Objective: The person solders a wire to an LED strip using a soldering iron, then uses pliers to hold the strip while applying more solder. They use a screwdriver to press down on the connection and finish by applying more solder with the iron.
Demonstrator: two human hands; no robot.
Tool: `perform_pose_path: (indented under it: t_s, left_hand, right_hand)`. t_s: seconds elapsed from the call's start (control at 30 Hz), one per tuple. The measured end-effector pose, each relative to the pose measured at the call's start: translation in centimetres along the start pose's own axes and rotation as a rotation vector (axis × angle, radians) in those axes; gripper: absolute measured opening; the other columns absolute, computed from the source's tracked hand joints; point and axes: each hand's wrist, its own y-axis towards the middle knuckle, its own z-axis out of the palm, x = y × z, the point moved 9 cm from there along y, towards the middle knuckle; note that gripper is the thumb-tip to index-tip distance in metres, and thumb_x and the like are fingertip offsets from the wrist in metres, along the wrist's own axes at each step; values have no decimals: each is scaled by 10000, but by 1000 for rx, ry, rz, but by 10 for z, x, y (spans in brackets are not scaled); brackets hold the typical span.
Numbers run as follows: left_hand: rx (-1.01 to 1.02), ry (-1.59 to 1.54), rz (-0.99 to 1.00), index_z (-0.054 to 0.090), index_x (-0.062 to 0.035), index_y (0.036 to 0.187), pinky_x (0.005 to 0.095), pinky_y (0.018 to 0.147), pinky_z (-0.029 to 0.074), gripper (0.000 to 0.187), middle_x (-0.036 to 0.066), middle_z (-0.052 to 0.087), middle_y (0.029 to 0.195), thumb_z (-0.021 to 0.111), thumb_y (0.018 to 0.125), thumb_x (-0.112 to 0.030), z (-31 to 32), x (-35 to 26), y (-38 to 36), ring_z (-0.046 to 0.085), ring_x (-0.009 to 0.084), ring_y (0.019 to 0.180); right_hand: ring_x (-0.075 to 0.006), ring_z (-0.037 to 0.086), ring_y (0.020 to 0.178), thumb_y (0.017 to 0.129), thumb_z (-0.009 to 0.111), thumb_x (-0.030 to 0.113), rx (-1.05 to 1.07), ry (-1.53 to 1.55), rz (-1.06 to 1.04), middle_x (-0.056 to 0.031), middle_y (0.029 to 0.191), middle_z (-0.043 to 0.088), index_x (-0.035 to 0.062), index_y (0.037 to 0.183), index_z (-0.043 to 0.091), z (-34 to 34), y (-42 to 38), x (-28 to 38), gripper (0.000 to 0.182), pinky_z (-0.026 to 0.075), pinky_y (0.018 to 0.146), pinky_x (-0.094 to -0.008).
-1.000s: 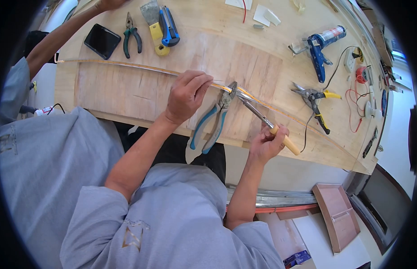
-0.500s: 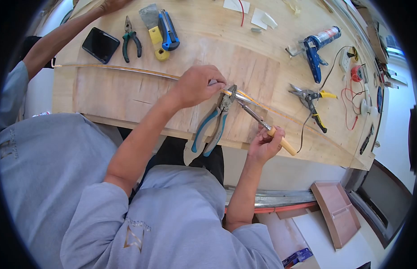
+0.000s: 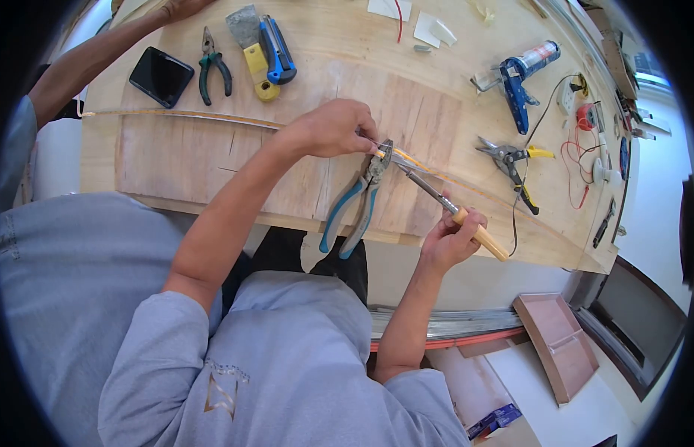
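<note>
My left hand (image 3: 339,128) is closed in a pinch over a long thin strip (image 3: 205,115), beside the jaws of teal-handled pliers (image 3: 371,179). What its fingertips hold is too small to name. The pliers lie across the strip, their handles pointing toward my body. My right hand (image 3: 455,237) grips the wooden handle of a soldering iron (image 3: 483,232). The iron's tip is close to the strip, just right of the plier jaws; whether it touches cannot be made out.
Phone (image 3: 161,77), green pliers (image 3: 213,65), scraper (image 3: 251,56) and blue cutter (image 3: 278,52) lie at the upper left. Caulking gun (image 3: 517,93), yellow-handled snips (image 3: 513,160) and wires are right. A co-worker's arm (image 3: 101,61) reaches over the table's left end.
My left hand has risen slightly, its fingertips nearer the plier jaws. My right hand has moved slightly right and down with the soldering iron. The view has shifted a little.
</note>
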Motion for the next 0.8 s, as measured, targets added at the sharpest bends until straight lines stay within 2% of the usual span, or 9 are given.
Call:
perform_pose_path:
  t_s: [0.33,0.53,0.63,0.73,0.8]
  left_hand:
    - [84,-8,-103,687,-8,755,344,617,466,234,136,627,727,729,653,-214,8,17,17,602,250,674]
    - [106,-3,-112,696,-10,758,347,613,464,243,142,635,724,728,653,-227,11,21,20,604,257,670]
    - [102,10,-102,693,-8,749,348,602,459,243,145,630,702,726,654,-230,10,19,19,598,256,652]
    - [99,14,-92,686,-4,735,349,576,450,239,148,616,654,720,654,-226,11,19,21,580,252,603]
    - [112,13,-108,682,-1,726,350,558,443,234,151,604,621,715,653,-221,12,19,22,564,248,568]
  right_hand:
    - [-48,377,442,900,519,75,150,-274,-160,-36,571,456,17,821,477,40,-7,26,106,533,868,-471]
    - [-41,340,455,898,537,90,107,-218,-48,-11,570,420,28,799,489,34,2,13,127,529,877,-471]
    - [-39,301,466,901,537,107,48,-68,29,12,580,378,41,772,485,26,7,0,154,522,883,-492]
    - [-43,308,467,898,548,147,25,-23,92,41,559,341,102,682,451,18,10,-17,242,512,886,-480]
    - [-42,289,476,891,525,109,28,12,89,32,590,351,77,708,455,10,10,-25,198,510,891,-506]
